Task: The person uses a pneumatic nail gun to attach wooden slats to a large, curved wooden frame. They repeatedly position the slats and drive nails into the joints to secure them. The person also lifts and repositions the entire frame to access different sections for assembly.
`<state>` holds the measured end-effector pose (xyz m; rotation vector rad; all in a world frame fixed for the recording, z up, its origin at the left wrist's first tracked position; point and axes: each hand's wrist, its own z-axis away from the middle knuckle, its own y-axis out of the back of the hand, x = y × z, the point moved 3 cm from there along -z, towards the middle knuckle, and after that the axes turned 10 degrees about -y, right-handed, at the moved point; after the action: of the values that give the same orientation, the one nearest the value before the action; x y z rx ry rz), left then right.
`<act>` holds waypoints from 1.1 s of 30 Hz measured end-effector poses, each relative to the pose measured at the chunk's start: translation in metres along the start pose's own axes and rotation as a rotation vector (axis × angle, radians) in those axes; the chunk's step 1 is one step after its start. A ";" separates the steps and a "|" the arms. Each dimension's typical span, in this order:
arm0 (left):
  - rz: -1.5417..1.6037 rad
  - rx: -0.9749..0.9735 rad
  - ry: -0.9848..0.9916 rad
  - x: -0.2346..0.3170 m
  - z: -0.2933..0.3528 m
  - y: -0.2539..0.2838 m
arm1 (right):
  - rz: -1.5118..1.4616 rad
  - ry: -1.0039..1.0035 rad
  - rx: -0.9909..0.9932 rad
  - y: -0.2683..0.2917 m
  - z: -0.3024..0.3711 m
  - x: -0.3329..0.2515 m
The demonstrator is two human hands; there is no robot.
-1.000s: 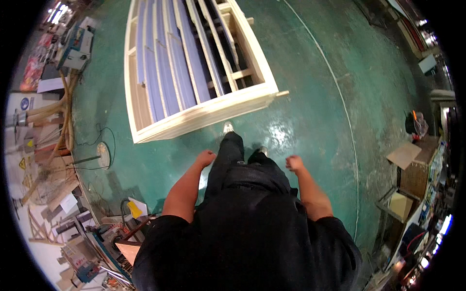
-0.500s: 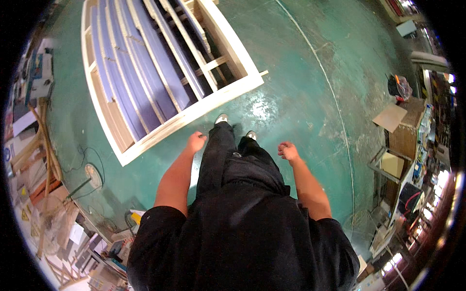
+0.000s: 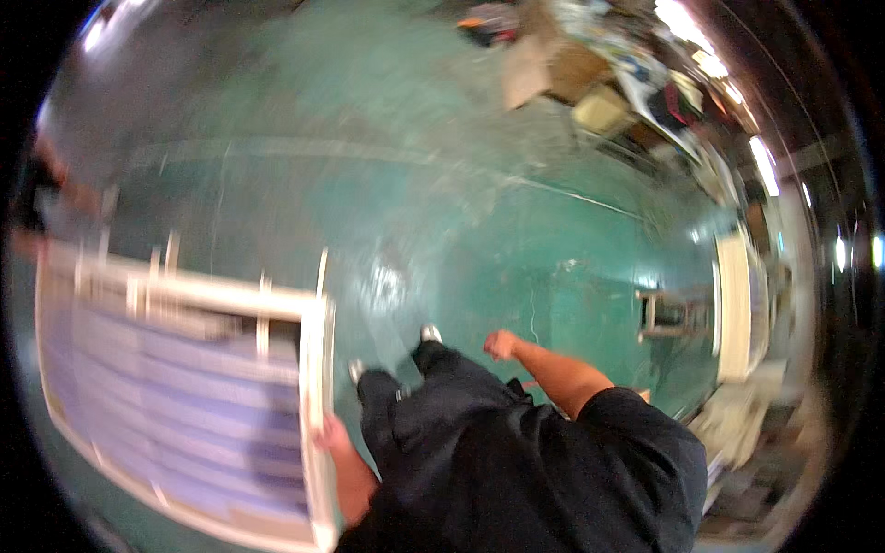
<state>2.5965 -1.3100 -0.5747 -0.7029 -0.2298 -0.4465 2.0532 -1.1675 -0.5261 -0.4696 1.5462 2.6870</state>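
Observation:
A large pale wooden frame (image 3: 316, 369) lies at the left, with bluish-purple sheets (image 3: 194, 405) and several light slats running across its inside. My left hand (image 3: 330, 433) is at the near end bar of the frame, overlapping it in view. Motion smears its fingers, so I cannot tell if it grips the wood or only passes beside it. My right hand (image 3: 501, 344) hangs over the green floor to the right of my legs, fingers curled in, with nothing visible in it.
Another person (image 3: 55, 189) is at the far left by the frame's other end. A small wooden stand (image 3: 678, 313) and a pale stacked panel (image 3: 734, 304) stand at right. Cardboard (image 3: 527, 74) and cluttered furniture line the upper right. Green floor (image 3: 442, 221) spreads ahead.
My view has swung to the right, so the frame now lies at my left instead of ahead. My left hand has come to its end bar. The other person has come into view.

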 end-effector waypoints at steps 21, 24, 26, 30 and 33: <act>-2.042 -0.834 0.345 -0.506 0.031 -0.407 | -1.087 -1.130 0.175 -0.087 0.221 0.354; -2.188 -0.884 0.351 -0.585 0.024 -0.451 | -1.006 -1.153 0.350 -0.112 0.269 0.434; -2.284 -0.853 0.359 -0.629 0.017 -0.473 | -0.758 -1.045 0.349 -0.111 0.295 0.466; -2.445 -0.803 0.413 -0.741 0.009 -0.530 | -1.391 -1.277 0.060 -0.149 0.353 0.522; -2.531 -0.937 0.559 -0.868 -0.001 -0.559 | -1.111 -1.154 0.133 -0.263 0.414 0.511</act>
<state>1.5690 -1.4119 -0.5603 -0.7620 -0.2554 -3.2702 1.5005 -0.7554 -0.6868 0.2092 0.7091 1.4327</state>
